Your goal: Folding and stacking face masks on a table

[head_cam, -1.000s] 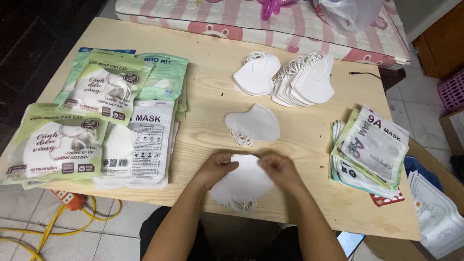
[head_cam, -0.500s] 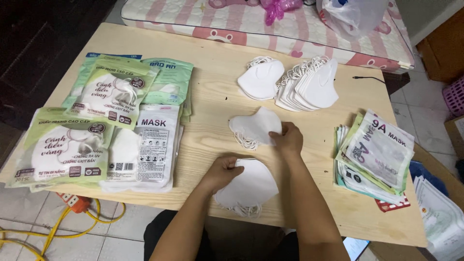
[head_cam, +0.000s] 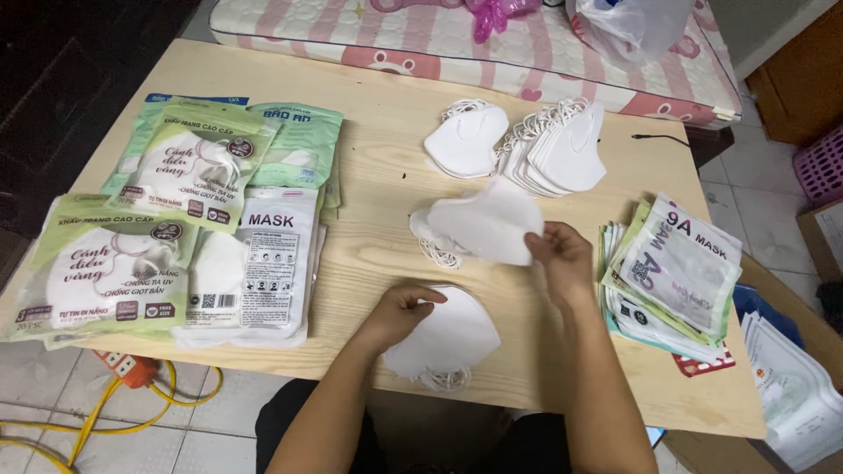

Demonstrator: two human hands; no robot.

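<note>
Wooden table (head_cam: 369, 263); bagged masks (head_cam: 250, 263); right hand (head_cam: 562, 259) gripping loose mask (head_cam: 487, 224)

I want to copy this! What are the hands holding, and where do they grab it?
The right hand pinches a white mask by its right edge. The left hand rests on another white mask, not gripping it.

The left hand (head_cam: 399, 309) covered the near-left part of the flat white mask (head_cam: 448, 341), so its full outline could not be seen. The right hand (head_cam: 562, 259) hid the corner of the lifted mask (head_cam: 483, 224) it pinched. The fanned pile of masks (head_cam: 562, 149) overlapped too closely to count. The clear bag (head_cam: 628, 26) and the paper stack (head_cam: 795, 395) were cut off by the frame edges. Both forearms ran out at the bottom edge.
</note>
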